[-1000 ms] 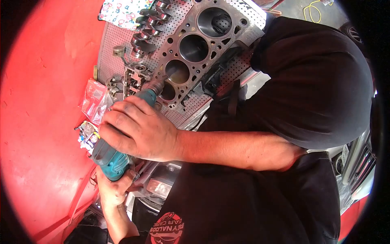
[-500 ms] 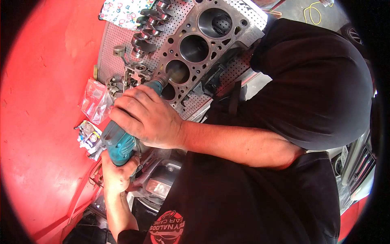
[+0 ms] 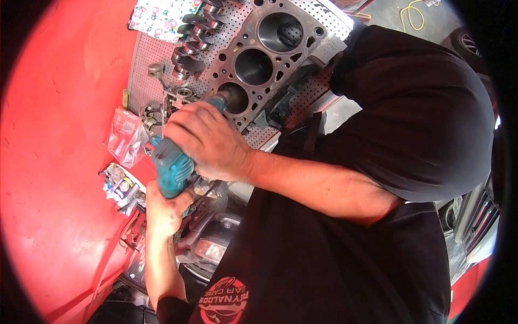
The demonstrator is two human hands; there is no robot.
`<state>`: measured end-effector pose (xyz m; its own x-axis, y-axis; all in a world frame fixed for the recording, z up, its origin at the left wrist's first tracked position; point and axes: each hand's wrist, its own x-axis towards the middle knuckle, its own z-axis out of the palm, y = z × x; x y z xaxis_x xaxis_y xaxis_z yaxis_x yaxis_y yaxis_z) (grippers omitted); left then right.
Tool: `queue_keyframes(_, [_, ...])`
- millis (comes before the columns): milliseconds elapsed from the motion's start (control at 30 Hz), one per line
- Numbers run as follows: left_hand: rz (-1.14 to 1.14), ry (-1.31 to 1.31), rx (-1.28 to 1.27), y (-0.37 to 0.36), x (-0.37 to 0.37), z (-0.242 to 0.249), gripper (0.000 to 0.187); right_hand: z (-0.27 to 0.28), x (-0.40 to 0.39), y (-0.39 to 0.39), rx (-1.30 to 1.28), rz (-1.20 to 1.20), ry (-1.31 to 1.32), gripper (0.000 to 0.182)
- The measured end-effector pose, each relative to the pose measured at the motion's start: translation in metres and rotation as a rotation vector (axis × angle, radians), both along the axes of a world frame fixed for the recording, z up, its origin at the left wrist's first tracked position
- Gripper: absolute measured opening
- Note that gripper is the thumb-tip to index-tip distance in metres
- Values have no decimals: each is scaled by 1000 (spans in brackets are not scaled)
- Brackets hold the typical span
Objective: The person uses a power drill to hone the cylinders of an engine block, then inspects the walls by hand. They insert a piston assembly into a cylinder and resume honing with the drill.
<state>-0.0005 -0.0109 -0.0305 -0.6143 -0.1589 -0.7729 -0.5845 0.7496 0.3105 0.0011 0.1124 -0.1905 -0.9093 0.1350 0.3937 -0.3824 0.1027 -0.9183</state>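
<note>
A teal and black power tool is held in both my hands. My right hand is wrapped over its front part, back of the hand up. Round the rear grip, my left hand is closed, lower in the view. The tool's front end reaches into a cylinder bore of a grey metal engine block. Two wider-showing bores lie beyond it. My right hand hides the block's near end. What is fitted on the tool's tip inside the bore cannot be made out.
A crankshaft, a piston and other metal parts lie on the perforated bench top beside a flowered cloth. A plastic bag and small packets rest on a red surface. A yellow cord lies on the floor.
Both hands and the power tool have moved up and to the right, and the tool's front end is further into the bore. The view has shifted slightly.
</note>
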Motion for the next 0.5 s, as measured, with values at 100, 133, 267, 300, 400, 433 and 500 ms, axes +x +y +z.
queue_keyframes(100, [29, -18, 33, -2, -2, -18, 18, -12, 0, 3, 15, -13, -27, 71])
queue_keyframes(133, [35, -10, 50, -4, -2, -25, 18, -16, 0, 3, 21, -19, -29, 73])
queue_keyframes(267, [68, -19, 91, 4, -6, -41, 16, -31, 0, 6, 56, -18, -57, 79])
queue_keyframes(300, [34, -33, 65, -1, -5, -47, 16, -34, 1, 8, 67, -12, -69, 80])
queue_keyframes(400, [-7, -64, 36, -6, -6, -63, 16, -42, 3, 13, 75, -18, -99, 82])
queue_keyframes(433, [8, -28, 59, 3, -7, -66, 15, -45, 2, 15, 80, -21, -110, 78])
queue_keyframes(500, [-22, -40, 16, 5, -10, -73, 14, -48, 3, 17, 91, -23, -134, 71])
